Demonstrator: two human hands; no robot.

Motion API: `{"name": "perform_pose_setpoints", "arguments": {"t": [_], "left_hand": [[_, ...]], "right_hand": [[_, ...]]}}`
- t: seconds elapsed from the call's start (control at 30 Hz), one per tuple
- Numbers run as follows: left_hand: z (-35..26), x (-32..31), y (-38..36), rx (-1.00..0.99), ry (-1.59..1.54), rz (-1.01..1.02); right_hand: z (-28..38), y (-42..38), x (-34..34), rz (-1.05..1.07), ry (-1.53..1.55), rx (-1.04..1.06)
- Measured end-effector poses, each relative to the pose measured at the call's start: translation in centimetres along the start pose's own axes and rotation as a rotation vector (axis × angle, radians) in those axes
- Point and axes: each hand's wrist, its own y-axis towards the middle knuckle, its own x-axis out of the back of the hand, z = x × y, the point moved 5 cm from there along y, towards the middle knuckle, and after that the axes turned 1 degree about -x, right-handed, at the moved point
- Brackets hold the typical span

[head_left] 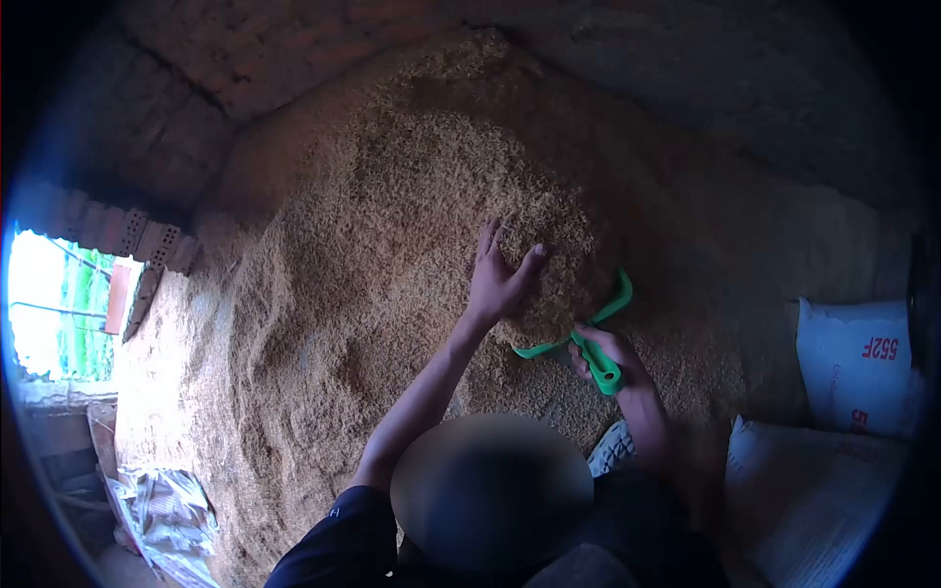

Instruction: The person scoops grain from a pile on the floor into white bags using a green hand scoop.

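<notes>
A large heap of brown grain or husks [392, 235] spreads across the middle of the view. My left hand [503, 279] lies against the heap, its fingers spread and nothing held in it. To its lower right, my right hand [610, 355] is wrapped round the handle of a green scoop [600, 367]. The scoop's green edges show to either side of the handle, at the lower right of the heap; most of its pan is hidden among the grain.
White sacks with red print [853, 358] stand at the right. A crumpled white sack [172, 519] lies lower left. Brick walls [196, 59] rise behind the heap, with a bright opening [59, 304] at the left. A patterned shoe [613, 448] shows below my right hand.
</notes>
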Motion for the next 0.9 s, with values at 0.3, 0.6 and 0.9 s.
{"name": "perform_pose_setpoints", "arguments": {"t": [0.3,0.6,0.9], "left_hand": [[-11.9,2.1,1.2,-0.084,0.066,0.177],[-34.2,17.1,-0.3,-0.033,0.270,-0.066],[-45.2,26.9,0.7,-0.167,0.346,0.466]], "right_hand": [[2.0,-10.1,-0.6,-0.143,0.077,0.083],[4.1,-33.2,-12.3,0.067,0.512,0.373],[4.4,-59.8,-28.8,-0.281,0.803,0.695]]}}
